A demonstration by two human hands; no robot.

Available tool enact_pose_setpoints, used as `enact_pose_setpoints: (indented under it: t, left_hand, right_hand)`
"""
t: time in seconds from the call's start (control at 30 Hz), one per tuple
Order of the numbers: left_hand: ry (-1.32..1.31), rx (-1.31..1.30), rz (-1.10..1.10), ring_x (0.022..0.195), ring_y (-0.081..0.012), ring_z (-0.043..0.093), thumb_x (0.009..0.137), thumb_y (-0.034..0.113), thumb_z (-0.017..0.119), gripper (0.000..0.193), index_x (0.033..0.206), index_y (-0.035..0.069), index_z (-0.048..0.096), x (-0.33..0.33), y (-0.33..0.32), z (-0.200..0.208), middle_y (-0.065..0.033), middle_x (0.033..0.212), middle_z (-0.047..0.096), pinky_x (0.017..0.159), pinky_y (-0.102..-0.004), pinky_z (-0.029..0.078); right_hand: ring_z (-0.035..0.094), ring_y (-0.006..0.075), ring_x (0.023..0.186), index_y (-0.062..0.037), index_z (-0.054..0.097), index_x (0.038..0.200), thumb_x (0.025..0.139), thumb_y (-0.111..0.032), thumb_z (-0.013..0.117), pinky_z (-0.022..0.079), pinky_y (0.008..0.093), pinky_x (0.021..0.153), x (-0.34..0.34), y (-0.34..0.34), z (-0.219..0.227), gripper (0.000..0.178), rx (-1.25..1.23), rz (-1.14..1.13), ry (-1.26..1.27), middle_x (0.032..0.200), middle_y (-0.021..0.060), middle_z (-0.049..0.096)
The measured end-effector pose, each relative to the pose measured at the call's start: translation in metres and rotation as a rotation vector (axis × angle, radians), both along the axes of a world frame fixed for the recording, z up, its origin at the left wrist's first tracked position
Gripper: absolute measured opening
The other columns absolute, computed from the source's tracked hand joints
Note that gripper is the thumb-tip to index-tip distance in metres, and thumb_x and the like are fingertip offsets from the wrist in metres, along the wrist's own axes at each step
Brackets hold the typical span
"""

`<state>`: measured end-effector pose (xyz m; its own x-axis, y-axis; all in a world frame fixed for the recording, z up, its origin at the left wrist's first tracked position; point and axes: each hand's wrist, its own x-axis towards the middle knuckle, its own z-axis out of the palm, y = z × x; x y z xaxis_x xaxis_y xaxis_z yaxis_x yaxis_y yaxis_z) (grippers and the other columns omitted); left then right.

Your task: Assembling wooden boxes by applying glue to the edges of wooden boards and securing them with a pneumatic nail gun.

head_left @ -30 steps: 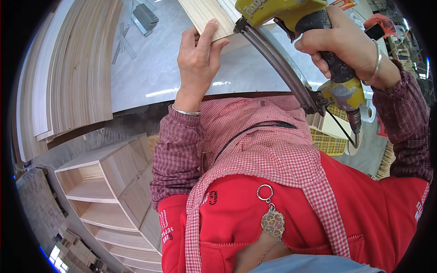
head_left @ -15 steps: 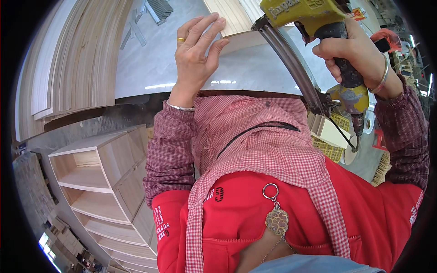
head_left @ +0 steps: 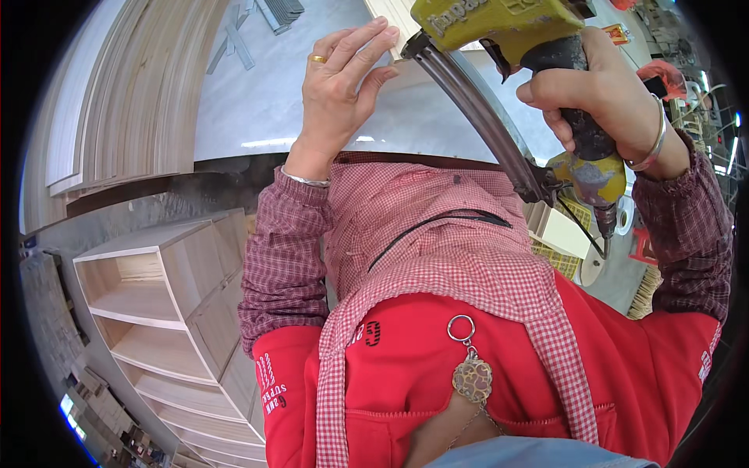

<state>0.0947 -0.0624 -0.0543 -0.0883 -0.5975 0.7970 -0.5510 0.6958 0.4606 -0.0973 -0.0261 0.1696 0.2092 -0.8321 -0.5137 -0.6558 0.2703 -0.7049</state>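
In the right grip (head_left: 605, 92): nail gun (head_left: 503, 31), fingers clamped round the handle, nose out to that grip's left, by the board (head_left: 402, 22). Left grip (head_left: 337, 93) apart, fingertips at the board's edge, contact unclear. Worktop (head_left: 253, 105) below it, planks (head_left: 140, 101) to its left.

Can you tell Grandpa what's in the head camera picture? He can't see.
A person's right hand grips a yellow nail gun over a worktable; the open left hand is beside a wooden board near the tool's tip. Stacked wooden panels show upper left, a wooden shelf unit lower left.
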Motion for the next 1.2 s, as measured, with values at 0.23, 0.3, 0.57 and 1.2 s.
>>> enact_pose_setpoints:
  t: [0.23, 0.3, 0.57, 1.2]
  left_hand:
    - [0.023, -0.019, -0.007, 0.104, -0.0125, 0.054, 0.070, 0.015, 0.075, 0.048, 0.116, 0.025, 0.064, -0.001, 0.001, 0.000, 0.0121, 0.122, 0.060, 0.091, -0.0250, 0.043]
    - [0.029, -0.032, -0.005, 0.103, -0.0123, 0.054, 0.070, 0.016, 0.075, 0.048, 0.116, 0.025, 0.064, -0.003, -0.001, -0.001, 0.0122, 0.122, 0.060, 0.090, -0.0250, 0.043]
    - [0.044, -0.014, -0.034, 0.103, -0.0133, 0.053, 0.073, 0.007, 0.070, 0.048, 0.117, 0.024, 0.064, -0.003, 0.002, 0.005, 0.0115, 0.123, 0.060, 0.090, -0.0261, 0.042]
    - [-0.115, 0.098, -0.059, 0.109, -0.0190, 0.051, 0.067, -0.008, 0.049, 0.059, 0.118, 0.017, 0.063, 0.017, 0.009, 0.008, 0.0062, 0.126, 0.058, 0.096, -0.0301, 0.036]
  right_hand:
    - [0.044, 0.0097, 0.033, 0.0012, 0.057, 0.069, 0.073, -0.014, 0.065, 0.038, 0.0196, 0.036, 0.004, -0.001, -0.001, 0.018, -0.009, 0.021, 0.003, 0.048, 0.0041, 0.054]
    - [0.044, 0.0098, 0.033, 0.0012, 0.057, 0.068, 0.073, -0.015, 0.065, 0.038, 0.0198, 0.036, 0.004, -0.001, 0.000, 0.019, -0.011, 0.038, 0.007, 0.048, 0.0041, 0.053]
    - [0.044, 0.0102, 0.033, 0.0006, 0.057, 0.068, 0.074, -0.015, 0.065, 0.038, 0.0200, 0.037, 0.006, -0.002, 0.004, 0.019, -0.013, 0.050, 0.067, 0.047, 0.0040, 0.053]
    - [0.040, 0.0099, 0.035, 0.0036, 0.057, 0.085, 0.076, -0.012, 0.063, 0.033, 0.0205, 0.037, -0.073, 0.037, 0.006, 0.019, -0.269, -0.229, 0.022, 0.049, 0.0030, 0.051]
